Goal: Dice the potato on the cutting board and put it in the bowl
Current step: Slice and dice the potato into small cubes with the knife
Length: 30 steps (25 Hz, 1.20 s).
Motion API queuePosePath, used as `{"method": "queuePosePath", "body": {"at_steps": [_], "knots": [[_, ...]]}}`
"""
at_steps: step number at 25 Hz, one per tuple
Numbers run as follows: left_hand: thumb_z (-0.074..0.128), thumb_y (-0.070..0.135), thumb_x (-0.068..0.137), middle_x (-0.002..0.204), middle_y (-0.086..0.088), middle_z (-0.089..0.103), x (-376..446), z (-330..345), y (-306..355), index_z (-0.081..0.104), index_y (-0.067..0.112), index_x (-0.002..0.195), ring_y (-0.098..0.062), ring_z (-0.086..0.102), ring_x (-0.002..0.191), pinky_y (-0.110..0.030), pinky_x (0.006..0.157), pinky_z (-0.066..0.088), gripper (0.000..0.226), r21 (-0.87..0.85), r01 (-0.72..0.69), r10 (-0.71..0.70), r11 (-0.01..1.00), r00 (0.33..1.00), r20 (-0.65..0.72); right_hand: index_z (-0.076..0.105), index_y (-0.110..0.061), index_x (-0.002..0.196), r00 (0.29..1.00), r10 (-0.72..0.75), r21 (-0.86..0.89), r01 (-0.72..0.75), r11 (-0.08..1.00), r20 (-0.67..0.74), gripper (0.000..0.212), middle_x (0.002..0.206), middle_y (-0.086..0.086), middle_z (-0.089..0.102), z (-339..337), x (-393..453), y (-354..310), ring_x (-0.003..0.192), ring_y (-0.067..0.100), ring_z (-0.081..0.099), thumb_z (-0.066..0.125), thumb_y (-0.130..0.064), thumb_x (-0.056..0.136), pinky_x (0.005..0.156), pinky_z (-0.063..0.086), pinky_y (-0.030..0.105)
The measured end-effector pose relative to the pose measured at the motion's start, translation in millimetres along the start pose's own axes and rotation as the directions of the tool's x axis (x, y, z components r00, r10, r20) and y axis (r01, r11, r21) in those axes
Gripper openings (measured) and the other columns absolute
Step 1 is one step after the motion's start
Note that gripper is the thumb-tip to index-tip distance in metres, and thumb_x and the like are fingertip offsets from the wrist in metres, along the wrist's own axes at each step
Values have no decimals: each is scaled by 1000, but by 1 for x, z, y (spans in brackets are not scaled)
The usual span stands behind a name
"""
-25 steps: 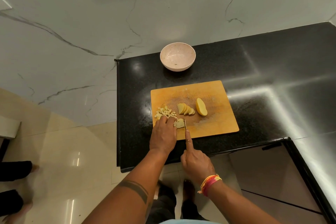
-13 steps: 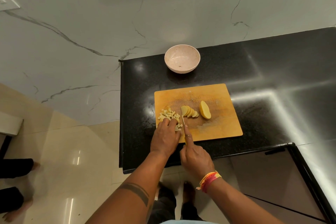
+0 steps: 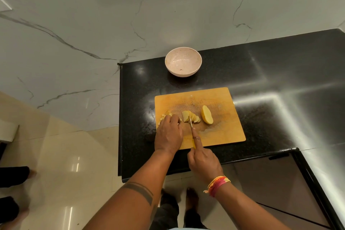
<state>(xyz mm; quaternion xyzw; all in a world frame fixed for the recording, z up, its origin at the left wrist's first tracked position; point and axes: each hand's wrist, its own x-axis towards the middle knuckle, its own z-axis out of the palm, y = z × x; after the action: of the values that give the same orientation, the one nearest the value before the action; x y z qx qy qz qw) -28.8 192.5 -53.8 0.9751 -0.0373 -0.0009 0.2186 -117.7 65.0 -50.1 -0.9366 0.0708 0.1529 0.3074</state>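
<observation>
So we've got a rectangular orange-tan wooden cutting board (image 3: 220,117) sitting on the glossy black speckled stone countertop (image 3: 270,84). Our left hand (image 3: 169,134) is lying palm-down over the pile of small pale diced potato bits (image 3: 165,115) at the board's left edge, fingers lightly bent over them; can't really tell if it's gripping any. Our right hand (image 3: 203,162) is wrapped round the yellow handle of a small thin-bladed knife (image 3: 190,124), index finger stretched along the top, blade tip touching the fanned row of pale yellow potato slices (image 3: 191,116) mid-board. Just right of those sits an uncut yellow potato half (image 3: 206,117). The round pale pink speckled bowl (image 3: 183,61) is further back on the counter, well apart from the board, no potato in it. There's a woven orange-pink thread band (image 3: 217,185) on the right wrist.
</observation>
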Motion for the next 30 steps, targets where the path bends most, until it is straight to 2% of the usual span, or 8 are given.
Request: {"method": "queuePosePath", "body": {"at_steps": [4,7,11,17,22,25,28,30], "knots": [[55,24,100,138,0,49,21,5,16,49,25,144,-22,44,125,-36,103,44,44,-55,-23,30,998,990,134,-3,-37,162,999,11,9,-11,1000,-52,77,61,-3,54,-9,6,12,54,20,52,42,-26,101,50,38,38],[55,18,100,153,3,41,34,6,18,46,26,148,-23,37,136,-38,112,37,49,-40,-20,28,999,981,192,-4,-37,162,999,-5,15,6,1000,-35,76,60,-3,54,-11,11,13,54,22,53,41,-27,101,53,43,41],[57,15,99,144,6,54,43,3,18,52,25,141,-21,40,131,-35,109,38,44,-57,-30,39,998,984,174,-7,-39,160,999,-30,0,30,1000,-11,76,61,-2,56,-13,16,13,54,23,55,40,-27,101,54,47,44],[57,13,96,138,6,44,43,-3,16,49,32,141,-15,41,130,-34,104,43,49,-129,3,22,992,982,189,-8,-42,160,998,-53,-2,53,999,-17,78,60,-2,56,-17,19,9,51,21,53,40,-27,100,50,45,43],[65,13,93,125,11,54,34,-7,24,60,31,124,-4,59,104,-26,92,55,36,-406,66,-25,912,994,105,-8,-44,159,998,-55,38,57,998,-44,78,58,-2,55,-21,12,15,49,20,52,41,-26,101,49,44,41],[69,14,91,116,11,63,10,0,32,62,28,120,0,63,95,-19,84,56,32,-500,137,-64,855,985,161,-11,-47,158,998,-47,58,49,997,-36,80,58,-1,56,-23,0,25,49,21,54,42,-25,101,50,45,43],[72,15,91,113,11,67,-14,14,31,63,30,123,-3,66,99,-22,87,56,36,-486,190,-74,853,966,248,-8,-46,157,1000,-5,63,5,998,4,79,58,-2,55,-23,-13,39,51,20,54,44,-25,102,51,42,40],[70,15,92,126,13,63,-22,18,30,61,32,130,-5,61,110,-20,96,50,43,-402,111,-12,909,970,241,-3,-41,160,999,-1,57,-1,998,35,77,59,-3,54,-20,-22,46,51,19,55,44,-25,102,51,42,39]]}}
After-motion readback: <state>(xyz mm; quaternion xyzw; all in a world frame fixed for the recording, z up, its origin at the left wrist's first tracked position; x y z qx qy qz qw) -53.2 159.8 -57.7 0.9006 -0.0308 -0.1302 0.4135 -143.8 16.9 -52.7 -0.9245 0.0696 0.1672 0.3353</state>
